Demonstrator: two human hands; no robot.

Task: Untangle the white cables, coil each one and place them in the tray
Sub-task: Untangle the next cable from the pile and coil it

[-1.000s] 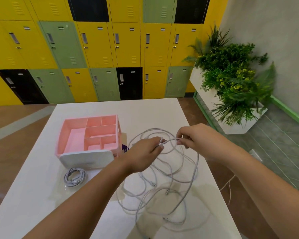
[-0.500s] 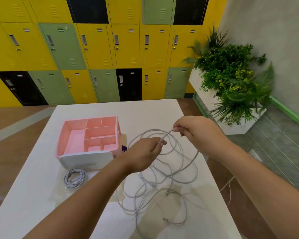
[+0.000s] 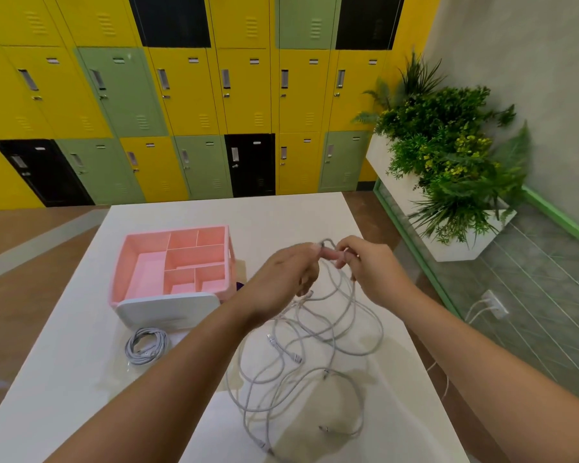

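Though apart before, hand by hand.

The tray is sitting on the left half of the counter. A coiled cable is lying just in front of the tray's near wall. The tangle of cables is sprawling to the right of both. The left grip and right grip are meeting above its far edge, each pinching a strand. Lockers are standing behind the counter, and a planter is standing at the far right.
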